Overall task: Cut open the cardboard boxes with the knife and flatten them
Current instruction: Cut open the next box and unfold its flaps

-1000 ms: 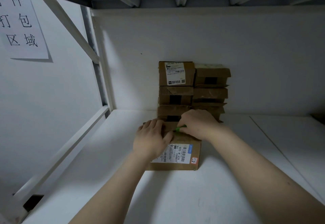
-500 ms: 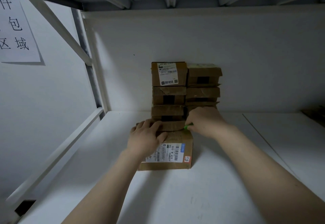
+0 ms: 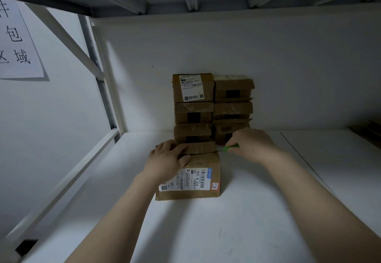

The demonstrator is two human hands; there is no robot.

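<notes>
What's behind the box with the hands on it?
Two stacks of boxes stand against the wall. The front box, the left hand and the right hand holding the knife hide their bottoms.

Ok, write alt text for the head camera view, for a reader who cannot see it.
A person's left hand presses flat on a labelled cardboard box on a white shelf while the right hand grips a green-handled knife at the box's far right corner. Two stacks of similar boxes stand behind it against the back wall.
</notes>
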